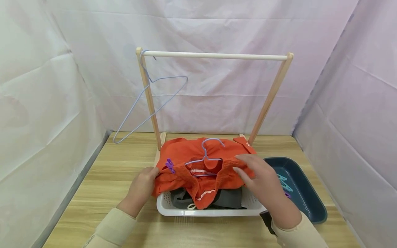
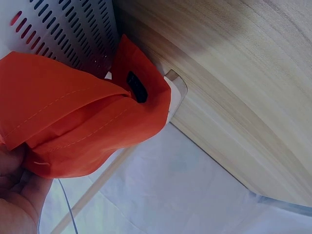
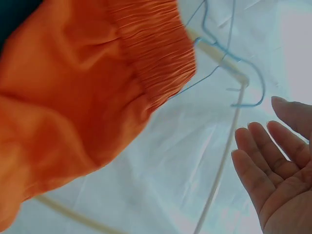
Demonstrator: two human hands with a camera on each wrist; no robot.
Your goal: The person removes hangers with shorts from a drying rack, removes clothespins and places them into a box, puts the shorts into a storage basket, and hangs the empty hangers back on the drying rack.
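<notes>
Orange shorts [image 1: 173,148] with a gathered elastic waistband lie over the white basket [image 1: 214,213]. A light-blue wire hanger [image 1: 205,151] runs through the waist opening, its hook standing up. One purple clothespin [image 1: 170,165] sits on the waistband's left side. My left hand [image 1: 143,187] pinches the shorts at their left edge; in the left wrist view the cloth hangs from its thumb and fingers. Over the right side is my right hand [image 1: 263,182]. In the right wrist view its fingers [image 3: 265,151] are spread and hold nothing, apart from the waistband.
Behind stands a wooden rack with a white rod [image 1: 217,55]; another blue hanger [image 1: 145,119] hangs at its left end. A dark tray [image 1: 310,193] on the right holds teal clothespins [image 1: 284,183] and a purple one. Dark grey cloth [image 1: 227,198] lies in the basket.
</notes>
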